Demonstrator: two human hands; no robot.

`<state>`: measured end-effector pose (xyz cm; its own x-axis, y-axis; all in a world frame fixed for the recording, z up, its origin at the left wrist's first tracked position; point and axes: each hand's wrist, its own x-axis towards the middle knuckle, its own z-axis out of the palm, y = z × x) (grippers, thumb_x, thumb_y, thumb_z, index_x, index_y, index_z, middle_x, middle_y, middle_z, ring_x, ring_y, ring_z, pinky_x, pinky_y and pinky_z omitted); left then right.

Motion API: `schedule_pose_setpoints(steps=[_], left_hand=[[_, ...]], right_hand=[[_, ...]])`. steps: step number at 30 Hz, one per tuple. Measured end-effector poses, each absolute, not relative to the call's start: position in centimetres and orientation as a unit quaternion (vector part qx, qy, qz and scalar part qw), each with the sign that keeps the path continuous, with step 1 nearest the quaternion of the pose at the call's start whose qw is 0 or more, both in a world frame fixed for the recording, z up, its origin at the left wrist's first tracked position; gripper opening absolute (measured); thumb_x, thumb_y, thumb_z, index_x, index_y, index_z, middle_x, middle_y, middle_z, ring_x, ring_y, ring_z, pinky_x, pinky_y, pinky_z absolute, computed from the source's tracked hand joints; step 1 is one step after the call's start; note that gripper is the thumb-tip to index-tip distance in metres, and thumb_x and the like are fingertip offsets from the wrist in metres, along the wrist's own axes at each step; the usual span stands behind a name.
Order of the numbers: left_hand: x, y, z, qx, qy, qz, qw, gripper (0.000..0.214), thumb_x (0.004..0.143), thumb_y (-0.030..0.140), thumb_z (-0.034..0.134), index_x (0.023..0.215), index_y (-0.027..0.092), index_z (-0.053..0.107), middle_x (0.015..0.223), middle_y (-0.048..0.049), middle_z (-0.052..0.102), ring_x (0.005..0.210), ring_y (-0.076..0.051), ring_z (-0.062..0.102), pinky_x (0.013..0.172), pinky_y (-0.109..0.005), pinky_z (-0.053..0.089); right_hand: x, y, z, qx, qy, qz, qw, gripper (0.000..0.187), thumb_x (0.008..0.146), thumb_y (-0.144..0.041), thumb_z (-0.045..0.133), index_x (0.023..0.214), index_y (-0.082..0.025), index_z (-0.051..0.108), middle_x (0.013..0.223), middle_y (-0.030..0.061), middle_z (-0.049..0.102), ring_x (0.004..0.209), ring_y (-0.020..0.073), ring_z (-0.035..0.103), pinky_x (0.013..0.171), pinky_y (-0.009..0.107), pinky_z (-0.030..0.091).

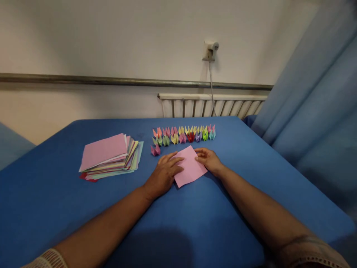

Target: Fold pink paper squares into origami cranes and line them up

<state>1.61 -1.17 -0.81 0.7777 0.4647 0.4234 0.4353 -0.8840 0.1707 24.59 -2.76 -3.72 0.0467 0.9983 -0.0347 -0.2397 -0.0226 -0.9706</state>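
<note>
A flat pink square of paper [190, 167] lies turned at an angle on the blue cloth between my two hands. The fingers of my left hand [165, 172] are stretched apart, their tips resting on its left side. At the upper right edge, my right hand [209, 160] pinches the paper, thumb on top and the other fingers by the far edge. Just beyond it stand folded paper cranes [190, 137] of several colours in two rows. One pink crane [155, 150] sits in front of them, at the left end.
To the left is a thick, uneven stack of coloured paper [104, 152] with pink on top. A blue cloth [134, 227] covers the table. Behind it are a wall rail [111, 80], a radiator [189, 106] and a plugged-in cord [211, 78]. A blue curtain [315, 96] hangs at right.
</note>
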Motion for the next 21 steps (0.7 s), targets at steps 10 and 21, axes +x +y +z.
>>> schedule_pose_setpoints(steps=[10, 21], left_hand=[[0.9, -0.8, -0.9, 0.843, 0.357, 0.368, 0.165, 0.049, 0.082, 0.012, 0.049, 0.129, 0.02, 0.046, 0.138, -0.0116, 0.046, 0.126, -0.025, 0.045, 0.103, -0.048, 0.041], [1.1, -2.1, 0.6, 0.798, 0.361, 0.466, 0.127, 0.075, 0.082, 0.024, 0.062, 0.146, 0.029, 0.022, 0.143, -0.013, 0.037, 0.122, -0.026, 0.048, 0.096, -0.044, 0.047]], right_hand=[[24.7, -2.7, -3.4, -0.46, -0.431, 0.413, 0.658, 0.025, 0.066, -0.036, 0.07, 0.082, -0.021, 0.057, 0.078, -0.0011, 0.063, 0.069, 0.0135, 0.057, 0.071, 0.028, 0.046], [24.5, -6.6, -0.6, -0.476, -0.73, 0.109, 0.479, 0.011, 0.085, -0.023, 0.052, 0.093, -0.025, 0.06, 0.103, 0.0075, 0.065, 0.102, 0.0232, 0.058, 0.093, 0.042, 0.039]])
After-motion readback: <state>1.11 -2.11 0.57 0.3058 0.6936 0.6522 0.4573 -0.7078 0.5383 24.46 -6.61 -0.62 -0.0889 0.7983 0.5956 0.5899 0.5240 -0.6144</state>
